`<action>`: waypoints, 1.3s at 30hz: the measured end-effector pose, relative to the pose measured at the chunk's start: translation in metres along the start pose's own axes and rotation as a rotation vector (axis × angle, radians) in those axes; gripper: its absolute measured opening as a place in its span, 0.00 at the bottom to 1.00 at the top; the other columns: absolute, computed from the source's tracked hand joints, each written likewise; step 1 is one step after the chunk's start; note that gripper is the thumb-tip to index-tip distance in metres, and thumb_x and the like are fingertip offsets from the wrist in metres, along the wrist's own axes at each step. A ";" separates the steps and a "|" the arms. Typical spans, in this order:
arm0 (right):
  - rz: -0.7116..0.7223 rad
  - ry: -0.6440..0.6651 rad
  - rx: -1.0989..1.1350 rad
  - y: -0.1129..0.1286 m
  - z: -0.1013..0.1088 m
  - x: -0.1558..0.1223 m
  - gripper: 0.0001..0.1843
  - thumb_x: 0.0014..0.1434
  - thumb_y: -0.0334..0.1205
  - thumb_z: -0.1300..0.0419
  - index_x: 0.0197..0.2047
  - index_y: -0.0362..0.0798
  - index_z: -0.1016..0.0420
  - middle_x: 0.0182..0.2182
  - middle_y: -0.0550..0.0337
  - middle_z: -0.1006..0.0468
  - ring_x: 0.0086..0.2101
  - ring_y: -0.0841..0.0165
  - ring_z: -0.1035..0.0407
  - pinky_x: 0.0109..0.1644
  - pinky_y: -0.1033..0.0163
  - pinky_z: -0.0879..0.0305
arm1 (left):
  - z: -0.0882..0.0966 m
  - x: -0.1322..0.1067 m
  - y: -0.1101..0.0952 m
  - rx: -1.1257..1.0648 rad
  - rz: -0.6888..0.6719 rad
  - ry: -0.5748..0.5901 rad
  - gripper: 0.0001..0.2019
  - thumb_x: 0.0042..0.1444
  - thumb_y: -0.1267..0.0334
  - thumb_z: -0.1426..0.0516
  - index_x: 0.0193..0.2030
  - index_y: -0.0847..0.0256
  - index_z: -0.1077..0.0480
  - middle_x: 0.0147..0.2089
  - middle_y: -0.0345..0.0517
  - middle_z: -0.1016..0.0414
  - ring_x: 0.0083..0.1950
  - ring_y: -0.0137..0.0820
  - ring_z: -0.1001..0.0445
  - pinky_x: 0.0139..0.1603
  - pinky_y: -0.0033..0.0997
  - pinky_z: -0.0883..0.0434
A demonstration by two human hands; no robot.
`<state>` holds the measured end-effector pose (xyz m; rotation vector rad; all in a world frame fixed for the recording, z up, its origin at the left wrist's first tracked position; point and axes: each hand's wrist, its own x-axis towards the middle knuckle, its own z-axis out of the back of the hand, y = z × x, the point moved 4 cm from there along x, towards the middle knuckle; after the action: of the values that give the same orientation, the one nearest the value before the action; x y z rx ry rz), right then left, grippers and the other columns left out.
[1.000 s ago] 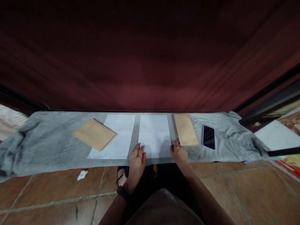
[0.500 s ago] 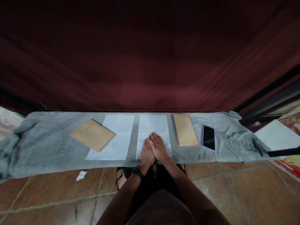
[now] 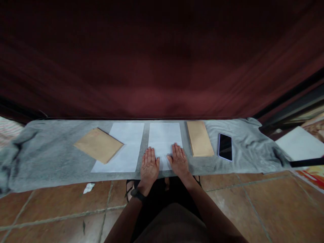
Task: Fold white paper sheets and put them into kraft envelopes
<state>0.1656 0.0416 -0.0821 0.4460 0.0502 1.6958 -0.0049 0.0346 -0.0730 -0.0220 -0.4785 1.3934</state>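
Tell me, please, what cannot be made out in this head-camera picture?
- Head view: near corners of the middle white sheet, covered by the left hand and right hand.
- Head view: part of the left white sheet, under the tilted brown envelope.
- Head view: the white panel, cut off by the dark bar and the right edge.
- Head view: any writing on the straight brown envelope, too small to read.

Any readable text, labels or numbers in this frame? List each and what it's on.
No text can be read.
Left brown envelope: faint reddish mark near its far edge, too blurred to read.
Right brown envelope: no print visible.
Left white sheet and right white sheet: blank.
Phone: screen dark.
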 end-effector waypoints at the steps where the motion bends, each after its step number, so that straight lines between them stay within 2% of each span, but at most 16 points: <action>1: -0.005 -0.001 -0.008 -0.003 0.002 -0.003 0.35 0.73 0.49 0.54 0.75 0.37 0.51 0.72 0.40 0.46 0.70 0.52 0.50 0.71 0.43 0.50 | 0.002 -0.002 0.002 -0.011 0.011 -0.019 0.29 0.70 0.58 0.55 0.75 0.69 0.49 0.74 0.65 0.43 0.76 0.48 0.46 0.73 0.57 0.42; 9: -0.033 0.006 -0.040 -0.019 0.017 -0.026 0.37 0.73 0.52 0.55 0.75 0.36 0.54 0.72 0.39 0.46 0.69 0.51 0.48 0.71 0.43 0.48 | 0.010 -0.011 0.004 -0.016 0.073 -0.094 0.31 0.71 0.55 0.54 0.75 0.71 0.50 0.73 0.71 0.43 0.74 0.52 0.43 0.70 0.60 0.40; 12: -0.056 -0.005 -0.035 -0.022 0.021 -0.037 0.38 0.73 0.53 0.55 0.75 0.37 0.53 0.71 0.38 0.45 0.69 0.50 0.47 0.71 0.42 0.47 | 0.013 -0.016 0.007 -0.018 0.092 -0.123 0.30 0.71 0.56 0.54 0.75 0.69 0.52 0.72 0.71 0.42 0.74 0.52 0.43 0.70 0.60 0.38; 15: -0.086 -0.030 -0.044 -0.023 0.025 -0.049 0.36 0.74 0.51 0.56 0.75 0.38 0.52 0.71 0.38 0.44 0.69 0.50 0.46 0.70 0.41 0.48 | 0.018 -0.021 0.009 -0.009 0.107 -0.141 0.30 0.71 0.58 0.54 0.76 0.68 0.53 0.72 0.70 0.41 0.74 0.53 0.43 0.69 0.60 0.37; 18: -0.121 -0.039 -0.034 -0.022 0.030 -0.052 0.34 0.74 0.48 0.58 0.76 0.39 0.53 0.71 0.38 0.44 0.69 0.49 0.47 0.70 0.39 0.49 | 0.024 -0.021 0.001 0.000 0.114 -0.138 0.30 0.70 0.62 0.55 0.76 0.67 0.57 0.73 0.69 0.44 0.76 0.52 0.47 0.70 0.60 0.38; 20: -0.100 -0.015 0.008 -0.017 0.030 -0.043 0.33 0.74 0.47 0.58 0.76 0.39 0.54 0.72 0.39 0.46 0.70 0.51 0.50 0.71 0.40 0.50 | 0.025 -0.014 -0.011 -0.023 0.060 -0.109 0.31 0.70 0.66 0.57 0.77 0.66 0.59 0.75 0.66 0.47 0.77 0.49 0.50 0.72 0.58 0.41; 22: -0.019 0.032 0.083 -0.007 0.027 -0.022 0.32 0.74 0.45 0.60 0.76 0.38 0.53 0.73 0.42 0.49 0.72 0.55 0.54 0.73 0.44 0.51 | 0.019 0.001 -0.029 -0.075 -0.066 -0.040 0.31 0.69 0.67 0.57 0.77 0.65 0.59 0.76 0.60 0.48 0.77 0.44 0.51 0.74 0.54 0.42; 24: 0.063 0.089 0.160 0.002 0.020 0.007 0.31 0.75 0.44 0.63 0.75 0.40 0.51 0.73 0.47 0.49 0.72 0.60 0.56 0.74 0.47 0.53 | 0.009 0.023 -0.043 -0.114 -0.167 0.041 0.31 0.69 0.65 0.56 0.77 0.66 0.56 0.77 0.57 0.51 0.78 0.42 0.54 0.75 0.51 0.44; 26: 0.063 0.119 0.213 0.006 0.012 0.042 0.31 0.75 0.44 0.65 0.74 0.40 0.48 0.73 0.48 0.46 0.72 0.63 0.56 0.74 0.49 0.53 | -0.003 0.050 -0.048 -0.121 -0.192 0.085 0.30 0.68 0.68 0.58 0.76 0.69 0.54 0.77 0.58 0.50 0.78 0.41 0.55 0.76 0.50 0.46; 29: 0.062 0.120 0.235 0.007 0.000 0.088 0.32 0.75 0.44 0.67 0.73 0.37 0.45 0.72 0.47 0.44 0.72 0.65 0.54 0.75 0.53 0.57 | -0.021 0.092 -0.041 -0.099 -0.168 0.121 0.30 0.66 0.69 0.58 0.74 0.72 0.49 0.76 0.61 0.48 0.78 0.42 0.54 0.76 0.51 0.47; 32: 0.088 0.144 0.198 0.005 -0.011 0.114 0.31 0.75 0.43 0.66 0.72 0.37 0.44 0.71 0.47 0.42 0.72 0.64 0.54 0.75 0.51 0.59 | -0.038 0.118 -0.027 -0.076 -0.141 0.173 0.29 0.66 0.68 0.59 0.73 0.72 0.46 0.75 0.61 0.45 0.77 0.43 0.51 0.75 0.53 0.47; 36: 0.059 0.171 0.102 0.002 -0.025 0.118 0.30 0.75 0.45 0.62 0.73 0.39 0.44 0.72 0.47 0.45 0.71 0.60 0.54 0.75 0.46 0.60 | -0.051 0.124 -0.015 -0.037 -0.118 0.160 0.28 0.67 0.66 0.58 0.73 0.68 0.43 0.75 0.59 0.44 0.77 0.44 0.51 0.75 0.57 0.49; 39: 0.010 0.148 0.038 -0.002 -0.031 0.114 0.30 0.75 0.46 0.59 0.73 0.40 0.45 0.73 0.48 0.47 0.71 0.58 0.53 0.74 0.47 0.59 | -0.053 0.121 -0.011 0.014 -0.058 0.141 0.28 0.69 0.63 0.58 0.73 0.70 0.44 0.76 0.61 0.48 0.78 0.45 0.52 0.75 0.54 0.49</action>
<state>0.1459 0.1579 -0.0810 0.3487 0.1887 1.7379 0.0353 0.1604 -0.0803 -0.0936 -0.3496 1.3276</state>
